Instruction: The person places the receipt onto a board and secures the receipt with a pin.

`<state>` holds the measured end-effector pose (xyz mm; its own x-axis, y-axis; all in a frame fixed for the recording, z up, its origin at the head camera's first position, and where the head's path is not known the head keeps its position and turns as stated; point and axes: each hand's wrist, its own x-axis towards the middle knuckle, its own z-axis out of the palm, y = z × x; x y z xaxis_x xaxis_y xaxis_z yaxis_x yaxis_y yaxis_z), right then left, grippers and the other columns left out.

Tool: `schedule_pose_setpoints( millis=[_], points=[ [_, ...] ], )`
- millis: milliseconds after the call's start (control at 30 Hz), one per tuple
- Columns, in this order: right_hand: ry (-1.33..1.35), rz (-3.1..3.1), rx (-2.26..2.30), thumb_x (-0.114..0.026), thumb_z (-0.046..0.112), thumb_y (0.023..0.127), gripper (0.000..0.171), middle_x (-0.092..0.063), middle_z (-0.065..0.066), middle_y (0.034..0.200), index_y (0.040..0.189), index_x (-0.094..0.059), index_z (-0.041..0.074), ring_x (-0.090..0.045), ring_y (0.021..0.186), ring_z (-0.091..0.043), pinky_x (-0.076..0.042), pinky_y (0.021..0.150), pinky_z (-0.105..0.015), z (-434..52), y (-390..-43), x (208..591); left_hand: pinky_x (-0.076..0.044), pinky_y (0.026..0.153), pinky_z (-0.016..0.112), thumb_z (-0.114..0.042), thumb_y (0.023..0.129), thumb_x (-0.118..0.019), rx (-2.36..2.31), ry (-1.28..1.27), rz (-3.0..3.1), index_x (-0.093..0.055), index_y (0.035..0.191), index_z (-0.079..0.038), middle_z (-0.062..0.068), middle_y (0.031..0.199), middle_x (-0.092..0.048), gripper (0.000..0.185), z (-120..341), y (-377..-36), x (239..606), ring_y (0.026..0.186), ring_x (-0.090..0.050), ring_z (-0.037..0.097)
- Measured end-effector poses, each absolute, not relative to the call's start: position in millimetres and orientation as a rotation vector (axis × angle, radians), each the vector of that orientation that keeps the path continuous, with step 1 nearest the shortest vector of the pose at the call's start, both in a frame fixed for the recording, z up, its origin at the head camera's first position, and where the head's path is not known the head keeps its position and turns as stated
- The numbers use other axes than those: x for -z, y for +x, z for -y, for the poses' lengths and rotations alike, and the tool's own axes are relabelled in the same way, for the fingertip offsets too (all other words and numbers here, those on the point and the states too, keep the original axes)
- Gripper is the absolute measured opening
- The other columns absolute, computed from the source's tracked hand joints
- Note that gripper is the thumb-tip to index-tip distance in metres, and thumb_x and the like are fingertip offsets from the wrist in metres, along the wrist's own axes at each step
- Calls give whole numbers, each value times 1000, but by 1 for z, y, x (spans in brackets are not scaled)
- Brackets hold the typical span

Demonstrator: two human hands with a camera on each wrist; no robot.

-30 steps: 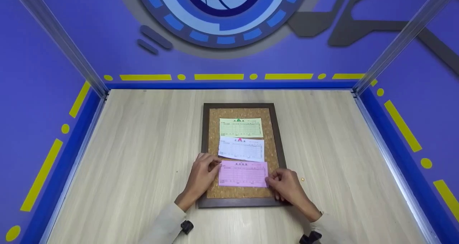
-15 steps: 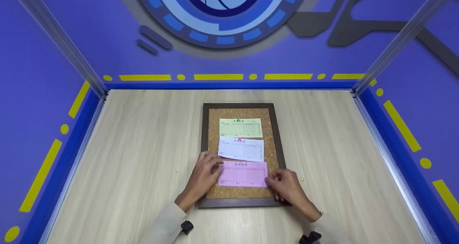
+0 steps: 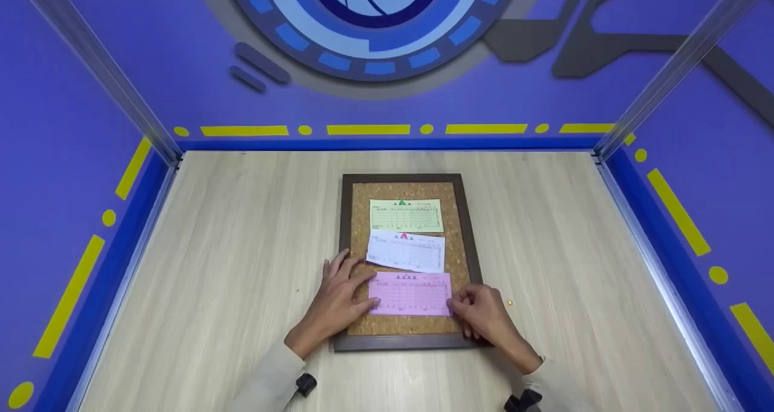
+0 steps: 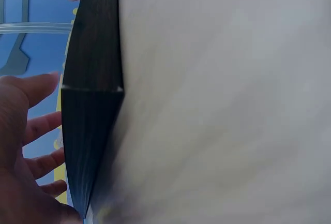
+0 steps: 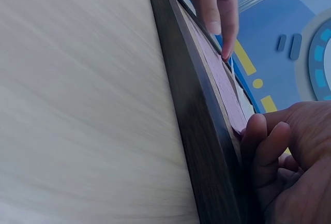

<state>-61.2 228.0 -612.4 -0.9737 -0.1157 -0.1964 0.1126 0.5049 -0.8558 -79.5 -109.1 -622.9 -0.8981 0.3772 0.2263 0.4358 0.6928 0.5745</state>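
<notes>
Pink slip [image 3: 410, 293]: printed grid, flat on corkboard [image 3: 462, 248]; left hand [image 3: 336, 300] grip flat-fingered, right hand [image 3: 482, 313] grip pinching edge

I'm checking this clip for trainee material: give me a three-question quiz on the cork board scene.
1. True or false: the green slip lies nearest the person.
2. Which slip does the right hand pinch? A) white slip B) pink slip C) green slip
3. Fill in: the left hand lies with straight fingers on the left edge of the ____.

Key: 1. False, it is farthest. 2. B, at its right edge. 3. Cork board.
</notes>
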Motion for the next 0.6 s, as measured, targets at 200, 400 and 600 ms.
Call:
schedule_pose_setpoints(
  millis=[200, 400, 600],
  points=[
    [-15, -2507, 1472, -73, 4, 99, 16, -64, -1, 59, 83, -69, 4, -57, 39, -10, -44, 37, -21, -228, -62, 612, -15, 120, 88, -41, 90, -89, 973, -696, 2874, -74, 144, -15, 20, 169, -45, 62, 115, -78, 626, 164, -21, 51],
    [-19, -2505, 1471, -73, 4, 99, 18, -64, -2, 58, 82, -69, 4, -57, 39, -11, -44, 36, -22, -228, -62, 611, -16, 121, 87, -40, 91, -89, 977, -710, 2883, -72, 146, -17, 21, 171, -41, 62, 117, -78, 626, 165, -19, 51],
    [-50, -2510, 1461, -73, 3, 100, 19, -64, -1, 58, 82, -68, 4, -58, 39, -11, -44, 36, -21, -229, -62, 611, -17, 122, 84, -42, 93, -87, 984, -735, 2903, -70, 149, -16, 20, 174, -38, 65, 120, -77, 625, 166, -16, 50]
  ],
)
